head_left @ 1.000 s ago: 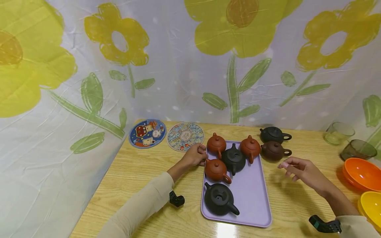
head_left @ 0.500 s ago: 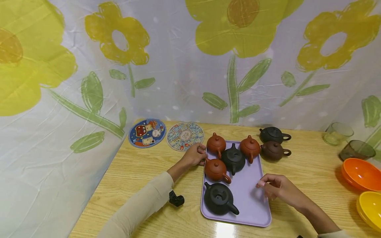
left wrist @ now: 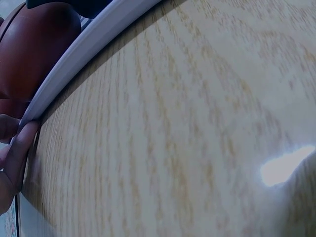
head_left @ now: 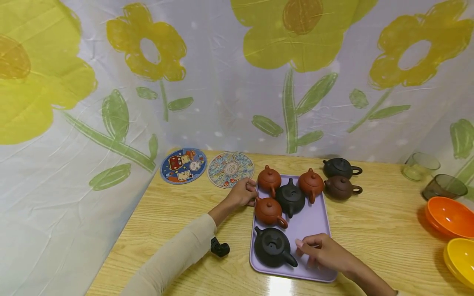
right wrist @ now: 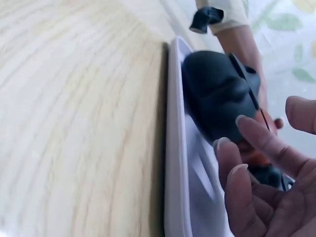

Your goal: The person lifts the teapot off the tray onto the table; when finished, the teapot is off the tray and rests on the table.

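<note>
A lilac tray (head_left: 310,224) bears several small teapots. At its left rim my left hand (head_left: 242,193) pinches the edge, and the left wrist view shows the thumb and fingers (left wrist: 24,140) on that rim. Three reddish-brown teapots and a black teapot (head_left: 290,199) stand towards the back of the tray. Near the front left corner sits another black teapot (head_left: 272,247), its handle pointing to the right. Just right of that handle, my right hand (head_left: 326,251) hovers over the tray with loosely bent fingers that hold nothing.
Beyond the tray's back right are a dark teapot (head_left: 340,167) and a brown teapot (head_left: 340,187). Two round mats, one blue (head_left: 184,166) and one patterned (head_left: 231,169), lie at the back left. Glasses, an orange bowl (head_left: 451,216) and a yellow bowl (head_left: 463,259) stand far right.
My right hand has moved left and nearer, from the table right of the tray to above its front part, beside the front black teapot. The left hand and the teapots stay put.
</note>
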